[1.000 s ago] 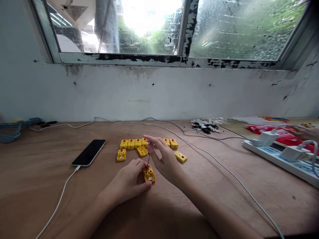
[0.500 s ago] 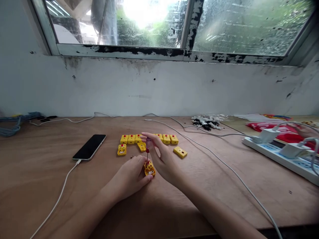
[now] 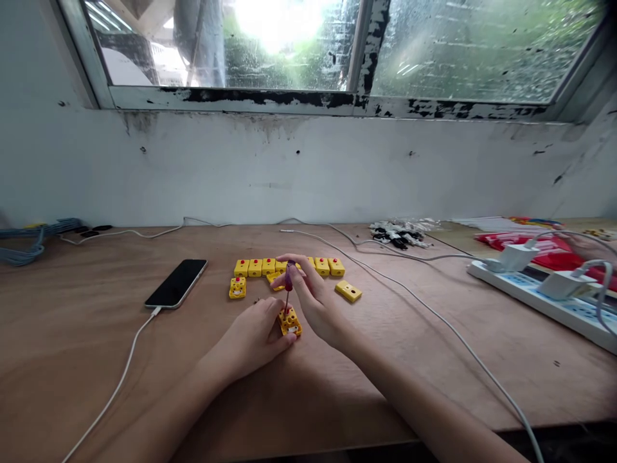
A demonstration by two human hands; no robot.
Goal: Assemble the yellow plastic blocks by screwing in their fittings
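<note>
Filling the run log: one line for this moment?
left hand: holds yellow plastic connector | right hand: holds dark-handled screwdriver, tip on connector

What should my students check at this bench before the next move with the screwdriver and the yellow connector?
1. Left hand steadying the yellow connector on the wooden bench: ok.
2. Screwdriver pinched by the right hand, near upright: ok.
3. Screwdriver tip seated in a screw: cannot tell, the spot is too small to see.
4. Loose yellow block lying apart from both hands: ok.
5. Phone and its white cable lying left of the hands, not touching them: ok.
</note>
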